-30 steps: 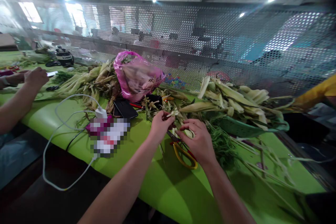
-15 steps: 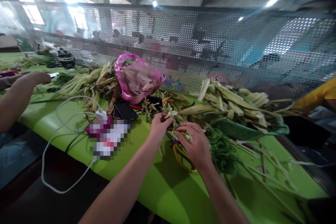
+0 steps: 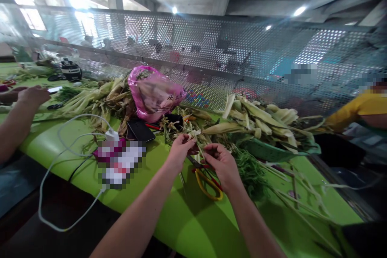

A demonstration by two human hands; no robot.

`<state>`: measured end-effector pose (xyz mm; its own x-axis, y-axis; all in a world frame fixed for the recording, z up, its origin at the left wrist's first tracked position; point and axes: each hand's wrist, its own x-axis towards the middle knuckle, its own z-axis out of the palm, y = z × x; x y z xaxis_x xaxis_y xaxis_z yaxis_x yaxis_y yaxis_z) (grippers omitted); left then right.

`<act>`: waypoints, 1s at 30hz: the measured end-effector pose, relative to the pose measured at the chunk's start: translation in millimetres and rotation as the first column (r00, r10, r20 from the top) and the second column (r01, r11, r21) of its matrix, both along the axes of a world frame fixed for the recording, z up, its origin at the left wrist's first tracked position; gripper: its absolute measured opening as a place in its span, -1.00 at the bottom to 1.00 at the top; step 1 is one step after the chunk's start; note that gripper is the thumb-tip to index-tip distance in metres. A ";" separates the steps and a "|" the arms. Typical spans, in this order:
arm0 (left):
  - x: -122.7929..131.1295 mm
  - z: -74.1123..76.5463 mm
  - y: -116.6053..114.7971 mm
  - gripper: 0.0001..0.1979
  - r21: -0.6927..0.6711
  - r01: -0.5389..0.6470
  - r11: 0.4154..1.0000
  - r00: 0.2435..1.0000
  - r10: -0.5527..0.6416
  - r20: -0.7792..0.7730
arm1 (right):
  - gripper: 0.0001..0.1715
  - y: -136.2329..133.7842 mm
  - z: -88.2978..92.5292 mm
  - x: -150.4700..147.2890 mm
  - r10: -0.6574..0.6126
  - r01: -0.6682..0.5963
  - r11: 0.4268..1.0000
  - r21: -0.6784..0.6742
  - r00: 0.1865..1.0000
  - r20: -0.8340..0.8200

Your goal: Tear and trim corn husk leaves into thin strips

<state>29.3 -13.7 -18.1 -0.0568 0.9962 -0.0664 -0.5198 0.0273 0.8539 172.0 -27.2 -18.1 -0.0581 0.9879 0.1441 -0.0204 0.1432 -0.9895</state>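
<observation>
My left hand (image 3: 180, 150) is closed in a pinch on a pale corn husk piece (image 3: 195, 133), with its frayed end sticking up past the fingertips. Close by on the right, my right hand (image 3: 223, 165) pinches a thin light husk strip (image 3: 200, 152). Whether both hands hold one and the same piece I cannot tell. Below the fingers lie scissors (image 3: 208, 187) with yellow and red handles, their dark blades partly hidden by my right hand. Right of that hand sits a bundle of fine green strands (image 3: 250, 173).
A green basket (image 3: 272, 152) heaped with corn husks (image 3: 263, 119) stands at right. Behind are a pink plastic bag (image 3: 154, 96) and more husks (image 3: 111, 96). A black phone (image 3: 140, 131), a blurred-out phone and a white cable (image 3: 50, 165) lie left. Other people's arms show at both sides.
The view has shifted slightly. My right hand has drawn a little away from the scissors, so more of their handles shows. My left hand keeps its pinch.
</observation>
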 end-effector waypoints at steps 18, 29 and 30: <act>-0.3 -8.1 8.5 -0.69 0.073 0.165 0.984 0.976 -0.152 -0.157 | -0.62 2.8 -1.5 5.7 -0.035 0.029 0.998 0.061 0.995 0.096; -4.0 -5.7 2.6 -0.72 0.099 0.250 0.963 0.946 -0.221 -0.238 | -0.61 8.0 -6.1 10.6 0.014 -0.016 0.993 -0.121 1.000 -0.014; -4.2 -5.9 2.8 -0.72 0.102 0.245 0.964 0.947 -0.216 -0.236 | -0.60 7.8 -6.3 10.1 0.016 -0.022 0.990 -0.140 0.999 -0.043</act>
<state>25.1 -11.0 -24.0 0.1768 0.9829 0.0510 -0.3101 0.0064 0.9507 182.1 -19.4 -24.4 -0.0743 0.9972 0.0072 -0.0638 0.0025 -0.9980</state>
